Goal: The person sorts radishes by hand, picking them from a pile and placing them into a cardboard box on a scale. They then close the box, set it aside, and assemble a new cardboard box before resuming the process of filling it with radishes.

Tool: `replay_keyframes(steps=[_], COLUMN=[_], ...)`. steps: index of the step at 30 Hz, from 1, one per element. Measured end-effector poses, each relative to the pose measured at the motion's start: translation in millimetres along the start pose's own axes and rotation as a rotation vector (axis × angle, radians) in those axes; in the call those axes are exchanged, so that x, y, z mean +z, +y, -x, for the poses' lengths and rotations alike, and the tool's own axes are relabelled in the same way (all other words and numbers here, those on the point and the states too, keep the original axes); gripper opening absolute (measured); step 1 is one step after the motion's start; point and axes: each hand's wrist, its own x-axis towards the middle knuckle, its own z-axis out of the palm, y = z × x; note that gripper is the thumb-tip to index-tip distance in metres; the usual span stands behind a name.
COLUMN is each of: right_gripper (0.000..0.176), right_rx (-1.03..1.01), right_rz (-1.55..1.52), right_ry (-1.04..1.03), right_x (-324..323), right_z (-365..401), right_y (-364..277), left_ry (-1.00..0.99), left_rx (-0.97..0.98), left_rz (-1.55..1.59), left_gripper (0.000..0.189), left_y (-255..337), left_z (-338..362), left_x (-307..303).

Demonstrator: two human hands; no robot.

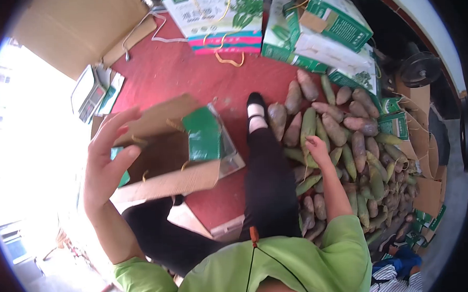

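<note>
My left hand [108, 159] is raised over the near left side of an open cardboard box [183, 182]. Its fingers are spread and hold nothing. Green flaps [202, 134] and yellow cord handles show on the box; its inside is dark. To the right, my right hand [317, 149] has its fingers curled against a long green radish [308, 124] on the pile. The hand hides part of that radish. Around it lie several purplish, soil-marked radishes [335, 130] and more green ones [348, 162].
A white, green and pink carton [223, 18] stands at the back of the red floor [152, 61]. Green-white boxes [313, 35] are stacked behind the pile. A scale [89, 92] is at the left, cardboard [429, 195] at the right. A person in striped clothing [388, 280] shows lower right.
</note>
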Motion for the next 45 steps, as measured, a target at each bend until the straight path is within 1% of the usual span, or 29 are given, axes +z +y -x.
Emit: replay_keyframes(steps=[2,4,6,8,9,10,12,14,15,17,18,21,23,24,26,27,29,30,32,33,34,36,37,38,39,40,42,43,45], right_gripper=[0.026,0.025,0.025,0.024,0.025,0.025,0.025,0.025,0.025,0.024,0.024,0.023,0.022,0.022,0.021,0.021,0.024,0.024,0.029,0.039,0.039,0.047,0.047,0.047,0.046,0.046,0.037,0.037,0.026], right_rx=[0.15,0.145,0.132,0.131,0.143,0.163,0.026,0.053,0.066,0.279,0.295,0.302,0.21,0.211,0.321,0.317,0.652,0.646,0.494,0.494,0.49,0.528,0.514,0.568,0.619,0.597,0.579,0.565,0.662], right_rz=[0.101,0.021,-0.056,0.162,0.223,0.287,0.315,0.336,0.339,0.315,0.311,0.316,0.347,0.342,0.318,0.313,-0.052,-0.053,0.135,0.151,0.148,0.412,0.413,0.429,0.445,0.444,0.522,0.526,0.46], right_ry=[0.022,-0.008,-0.006,-0.093,-0.095,-0.098,-0.108,-0.128,-0.106,-0.24,-0.221,-0.262,-0.139,-0.137,0.065,0.065,0.22,0.212,0.454,0.431,0.421,0.446,0.438,0.409,0.374,0.353,0.278,0.269,0.328], right_x=[10,26,31,40,45,49,58,67,71,78,78,72,65,60,47,43,37,38,43,42,45,46,43,44,49,52,49,50,49], right_z=[39,75,97,123,132,141,152,166,170,183,190,207,210,209,198,188,166,152,129,120,116,107,103,102,99,97,93,89,86], right_y=[14,48,55,41,26,15,27,25,25,29,32,47,60,66,72,73,88,98,124,129,121,93,82,73,66,64,72,73,76], left_ry=[0.072,0.083,0.06,0.02,-0.045,-0.049,-0.023,-0.003,0.038,0.018,0.015,0.017,0.034,0.027,0.024,0.034,0.058,0.065,0.105,0.105,0.11,0.136,0.125,0.141,0.129,0.117,0.124,0.13,0.133], left_rx=[-0.045,-0.087,-0.102,-0.155,-0.228,-0.205,-0.37,-0.196,-0.204,-0.209,-0.232,-0.189,-0.186,-0.186,-0.186,-0.159,-0.15,-0.156,-0.125,-0.136,-0.144,-0.154,-0.185,-0.2,-0.18,-0.162,-0.139,-0.152,-0.166], left_rz=[-0.071,-0.233,-0.278,-0.622,-0.717,-0.829,-0.692,-0.734,-0.756,-0.775,-0.797,-0.783,-0.784,-0.757,-0.736,-0.758,-0.767,-0.771,-0.803,-0.803,-0.81,-0.846,-0.855,-0.862,-0.877,-0.894,-0.892,-0.898,-0.899], left_gripper=[0.074,0.085,0.086,0.086,0.084,0.069,0.049,0.034,0.027,0.025,0.023,0.021,0.021,0.021,0.021,0.021,0.023,0.023,0.025,0.028,0.028,0.031,0.035,0.035,0.036,0.037,0.036,0.036,0.036], left_y=[-35,-61,-74,-86,-86,-95,-99,-114,-113,-105,-102,-93,-86,-84,-82,-82,-83,-83,-84,-88,-89,-88,-87,-86,-85,-85,-87,-86,-86], left_z=[44,80,102,116,116,116,113,119,121,121,120,120,120,120,121,121,122,122,125,127,128,130,130,131,131,132,133,134,134], left_x=[-10,-14,-8,3,8,13,18,19,23,31,35,53,61,63,67,69,74,76,79,81,82,87,88,88,89,88,89,90,90])
